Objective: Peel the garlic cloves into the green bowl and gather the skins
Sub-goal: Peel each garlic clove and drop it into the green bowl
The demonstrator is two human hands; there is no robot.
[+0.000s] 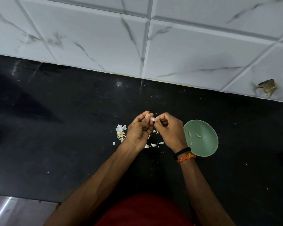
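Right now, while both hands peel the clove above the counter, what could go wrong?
1. The left hand pinches the garlic clove over the black counter, not over the green bowl beside the right hand; if it slips, it probably lands among the skins.
2. Loose skins already lie scattered, with another pile to the left, so gathering may miss small flakes.
3. The right wrist is close to the bowl rim and could nudge it.

The hands meet over the surface: left hand left of right hand. The bowl sits just right of the right hand, cloves in it. Skins lie left of and beneath the hands. The wall stands behind.
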